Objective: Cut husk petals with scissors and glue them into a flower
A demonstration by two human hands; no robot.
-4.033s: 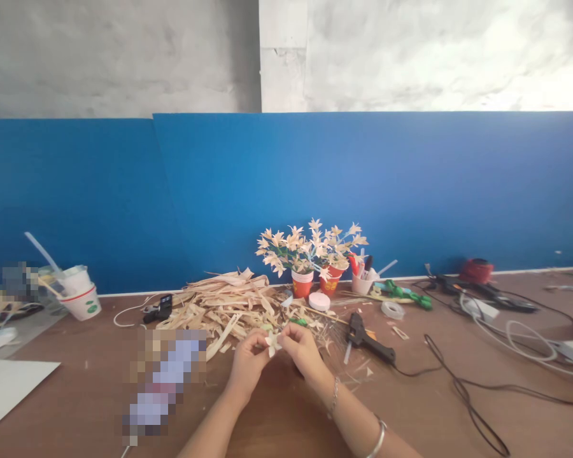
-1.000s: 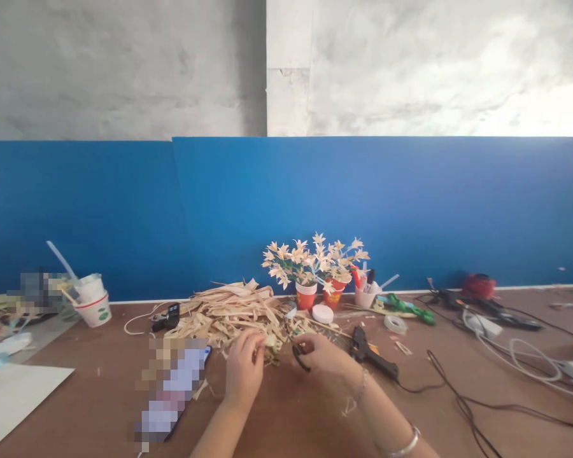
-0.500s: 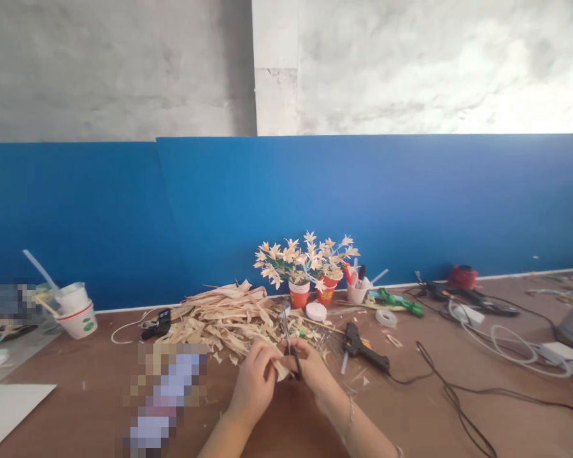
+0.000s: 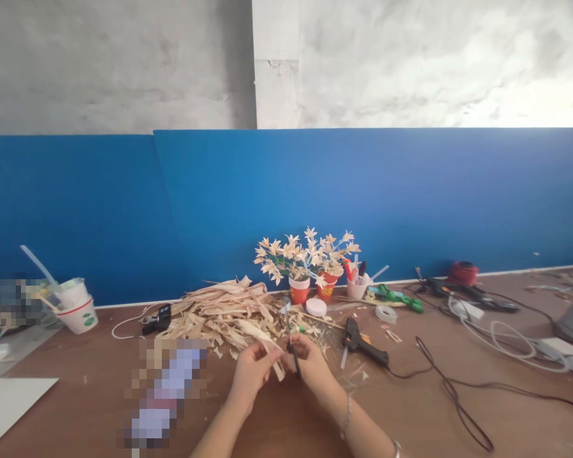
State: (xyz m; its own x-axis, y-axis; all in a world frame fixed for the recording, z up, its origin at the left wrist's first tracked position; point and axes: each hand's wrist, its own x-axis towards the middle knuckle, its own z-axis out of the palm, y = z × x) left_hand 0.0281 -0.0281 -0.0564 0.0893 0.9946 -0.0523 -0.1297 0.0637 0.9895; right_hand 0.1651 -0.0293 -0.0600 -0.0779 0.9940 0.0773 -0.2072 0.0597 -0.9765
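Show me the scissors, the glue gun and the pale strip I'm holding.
Scissors (image 4: 293,359), head view: on the black handle.
Glue gun (image 4: 363,345), head view: on the handle.
Pale strip (image 4: 259,333), head view: on its far part.

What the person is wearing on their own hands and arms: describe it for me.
The left hand and right hand are ungloved, and no sleeves show. The right wrist wears a silver-coloured chain bracelet; farther up that arm, a silvery band is partly cut off by the frame. The left wrist shows no jewellery.
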